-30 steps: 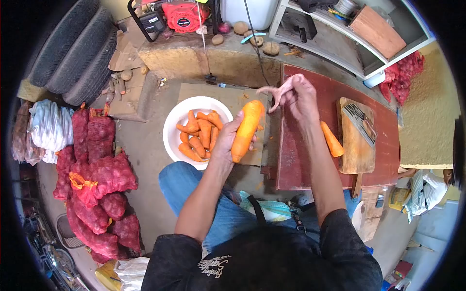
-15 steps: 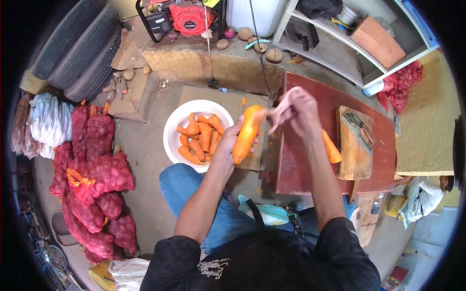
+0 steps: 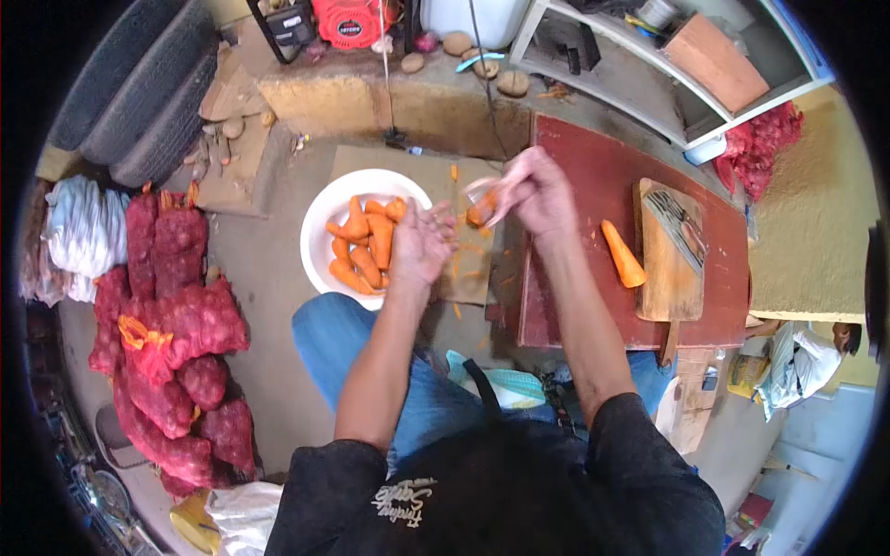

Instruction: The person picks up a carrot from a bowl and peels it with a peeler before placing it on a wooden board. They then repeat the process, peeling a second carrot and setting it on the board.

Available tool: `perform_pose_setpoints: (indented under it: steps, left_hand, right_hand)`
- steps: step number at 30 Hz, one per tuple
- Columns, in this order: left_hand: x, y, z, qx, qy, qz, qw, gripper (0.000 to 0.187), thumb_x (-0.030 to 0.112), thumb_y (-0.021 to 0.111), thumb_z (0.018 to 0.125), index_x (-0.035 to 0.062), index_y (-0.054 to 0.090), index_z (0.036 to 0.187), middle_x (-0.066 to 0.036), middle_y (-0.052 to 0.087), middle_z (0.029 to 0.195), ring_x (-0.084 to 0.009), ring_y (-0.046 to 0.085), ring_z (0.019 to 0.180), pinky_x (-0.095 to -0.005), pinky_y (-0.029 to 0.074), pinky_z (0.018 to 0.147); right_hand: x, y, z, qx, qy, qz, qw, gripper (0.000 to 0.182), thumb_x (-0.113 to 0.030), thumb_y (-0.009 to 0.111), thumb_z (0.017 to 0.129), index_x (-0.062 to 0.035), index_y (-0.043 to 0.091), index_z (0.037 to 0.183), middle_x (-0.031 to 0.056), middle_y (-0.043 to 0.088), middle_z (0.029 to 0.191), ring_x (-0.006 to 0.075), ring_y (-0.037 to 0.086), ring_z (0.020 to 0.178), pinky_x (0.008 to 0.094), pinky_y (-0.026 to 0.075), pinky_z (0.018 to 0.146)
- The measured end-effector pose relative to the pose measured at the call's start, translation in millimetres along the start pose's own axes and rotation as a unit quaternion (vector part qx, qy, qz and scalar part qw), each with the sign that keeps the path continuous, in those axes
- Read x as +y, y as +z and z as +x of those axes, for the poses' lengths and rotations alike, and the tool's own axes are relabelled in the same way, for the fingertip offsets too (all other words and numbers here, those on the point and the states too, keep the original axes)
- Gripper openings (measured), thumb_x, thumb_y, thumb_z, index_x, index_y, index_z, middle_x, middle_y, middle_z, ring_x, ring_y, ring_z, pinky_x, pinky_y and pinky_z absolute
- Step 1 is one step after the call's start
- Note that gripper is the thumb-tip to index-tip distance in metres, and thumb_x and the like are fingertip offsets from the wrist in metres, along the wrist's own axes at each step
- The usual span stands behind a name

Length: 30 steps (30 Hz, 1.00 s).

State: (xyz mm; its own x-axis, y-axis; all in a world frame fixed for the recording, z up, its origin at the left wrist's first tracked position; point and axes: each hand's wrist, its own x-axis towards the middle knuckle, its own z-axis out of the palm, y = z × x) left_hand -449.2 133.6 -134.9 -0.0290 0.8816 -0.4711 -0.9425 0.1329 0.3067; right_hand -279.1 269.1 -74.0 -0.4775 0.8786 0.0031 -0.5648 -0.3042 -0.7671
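My left hand (image 3: 425,243) is palm up beside the white basin's right rim, with its fingers apart and nothing seen in it. Further right, my right hand (image 3: 538,196) is closed with blurred fingers on something I cannot make out. A smeared orange, carrot-coloured thing (image 3: 479,211) shows at its fingertips; whether it is held is unclear. Several orange carrots (image 3: 381,239) lie in the white basin (image 3: 316,220). One carrot (image 3: 622,255) rests on the red tabletop (image 3: 575,315), left of a wooden board (image 3: 656,296) with a knife (image 3: 680,230) on it.
Orange peelings (image 3: 471,273) lie on cardboard (image 3: 362,159) between basin and table. Red net sacks (image 3: 199,324) are heaped at the left, below stacked tyres (image 3: 153,102). A metal shelf (image 3: 640,69) stands behind the table. A red machine (image 3: 349,26) sits on the ledge.
The large carrot is no longer in my left hand, whose fingers have spread. My right hand has moved slightly left. The camera view has shifted a little.
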Motion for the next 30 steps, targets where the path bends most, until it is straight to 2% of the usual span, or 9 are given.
perform_pose_setpoints:
  steps: [1, 4, 8, 11, 17, 20, 23, 28, 30]
  left_hand:
    - [9, -10, -4, 0.017, 0.035, 0.036, 0.999, 0.054, 0.054, 0.046, 0.103, 0.0051, 0.064, 0.118, -0.006, 0.065, 0.084, -0.0124, 0.06, 0.064, -0.0266, 0.05, 0.056]
    - [33, -18, -4, 0.055, 0.117, 0.168, 0.977, 0.045, 0.047, 0.053, 0.1, 0.0063, 0.063, 0.116, -0.004, 0.062, 0.081, -0.0093, 0.055, 0.063, -0.0243, 0.044, 0.052]
    - [-6, -17, 44, 0.143, 0.005, 0.297, 0.944, 0.031, 0.031, 0.059, 0.095, 0.0063, 0.065, 0.112, -0.004, 0.061, 0.08, -0.0089, 0.054, 0.063, -0.0237, 0.045, 0.051]
    - [-33, -35, 112, 0.144, -0.033, 0.419, 0.896, 0.036, 0.03, 0.065, 0.091, 0.0017, 0.063, 0.113, -0.011, 0.066, 0.087, -0.0188, 0.061, 0.071, -0.0317, 0.052, 0.059]
    - [-46, -99, 271, 0.156, 0.157, 0.743, 0.632, 0.059, 0.03, 0.071, 0.085, -0.0093, 0.055, 0.124, -0.03, 0.063, 0.118, -0.0447, 0.059, 0.113, -0.0505, 0.043, 0.103]
    - [-26, -106, 309, 0.204, 0.047, 0.859, 0.467, 0.09, 0.033, 0.066, 0.086, -0.0058, 0.021, 0.153, -0.03, 0.03, 0.153, -0.0482, 0.026, 0.143, -0.0574, 0.023, 0.117]
    - [7, -110, 340, 0.235, 0.027, 0.889, 0.392, 0.089, 0.03, 0.063, 0.085, 0.0038, 0.019, 0.158, -0.023, 0.016, 0.164, -0.0421, 0.01, 0.153, -0.0666, 0.019, 0.113]
    - [52, -139, 372, 0.135, 0.111, 0.972, 0.155, 0.074, 0.031, 0.081, 0.072, 0.0098, 0.053, 0.137, -0.011, 0.053, 0.132, -0.0307, 0.049, 0.125, -0.0561, 0.04, 0.094]
    - [51, -141, 363, 0.146, 0.11, 0.974, 0.134, 0.05, 0.028, 0.071, 0.081, 0.0079, 0.058, 0.124, -0.013, 0.059, 0.121, -0.0292, 0.057, 0.115, -0.0527, 0.044, 0.089]
  right_hand:
    - [-22, -10, -2, -0.133, -0.021, 0.048, 0.99, 0.028, -0.026, 0.053, 0.104, -0.0061, 0.057, 0.084, 0.0043, 0.054, 0.069, 0.0148, 0.053, 0.054, 0.0323, 0.053, 0.067]
    - [-70, -64, -11, -0.052, -0.024, 0.162, 0.985, 0.028, -0.029, 0.056, 0.102, -0.0077, 0.057, 0.085, 0.0045, 0.053, 0.07, 0.0172, 0.048, 0.051, 0.034, 0.05, 0.052]
    - [-48, -108, -25, 0.078, 0.044, 0.21, 0.974, 0.027, -0.032, 0.059, 0.1, -0.006, 0.063, 0.098, 0.0053, 0.056, 0.078, 0.0156, 0.048, 0.056, 0.0302, 0.044, 0.049]
    - [-32, -107, -18, -0.02, 0.058, 0.196, 0.979, 0.027, -0.031, 0.059, 0.1, -0.0048, 0.06, 0.093, 0.0049, 0.051, 0.073, 0.0139, 0.045, 0.055, 0.0312, 0.045, 0.048]
    - [-37, -91, -19, 0.088, 0.071, 0.063, 0.992, 0.026, -0.031, 0.061, 0.099, -0.0057, 0.054, 0.099, 0.0114, 0.059, 0.08, 0.0171, 0.056, 0.054, 0.0311, 0.05, 0.046]
    - [-43, -84, -17, 0.078, 0.095, 0.086, 0.989, 0.026, -0.031, 0.06, 0.101, -0.0061, 0.053, 0.096, 0.0091, 0.053, 0.074, 0.0113, 0.046, 0.05, 0.027, 0.045, 0.044]
    - [-42, -88, -15, 0.072, 0.11, 0.103, 0.986, 0.028, -0.032, 0.059, 0.101, -0.0042, 0.055, 0.098, 0.0096, 0.05, 0.072, 0.0143, 0.045, 0.049, 0.0317, 0.047, 0.046]
    - [-43, -88, -17, 0.072, 0.124, 0.116, 0.983, 0.03, -0.032, 0.06, 0.101, -0.003, 0.055, 0.099, 0.0095, 0.05, 0.073, 0.0158, 0.044, 0.049, 0.0325, 0.042, 0.046]
    - [-44, -83, -11, 0.074, 0.129, 0.12, 0.982, 0.029, -0.031, 0.06, 0.1, -0.002, 0.055, 0.099, 0.0097, 0.05, 0.073, 0.0156, 0.044, 0.048, 0.0321, 0.042, 0.047]
